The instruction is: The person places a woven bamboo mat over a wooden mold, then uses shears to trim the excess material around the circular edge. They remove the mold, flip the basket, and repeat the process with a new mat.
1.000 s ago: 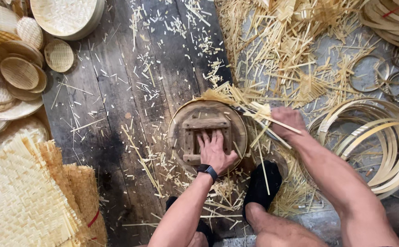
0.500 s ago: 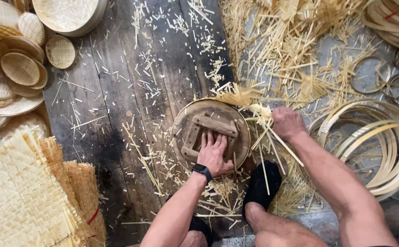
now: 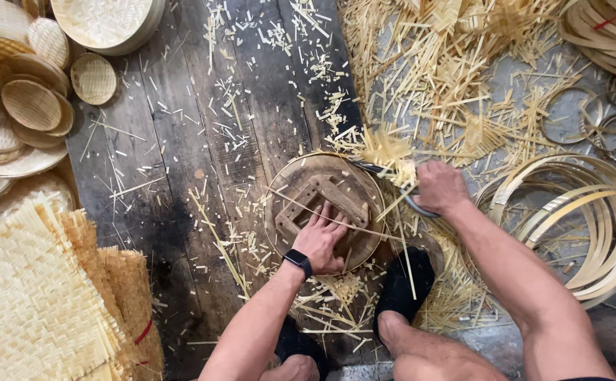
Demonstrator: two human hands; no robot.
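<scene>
Round wooden mould (image 3: 336, 185) turned further, under left hand (image 3: 321, 240).

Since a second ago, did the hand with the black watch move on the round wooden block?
Yes. The left hand slid down and right from the block's middle toward its near edge.

Left hand (image 3: 320, 242) presses round wooden mould (image 3: 325, 209); right hand (image 3: 441, 187) grips shears (image 3: 393, 185).
</scene>
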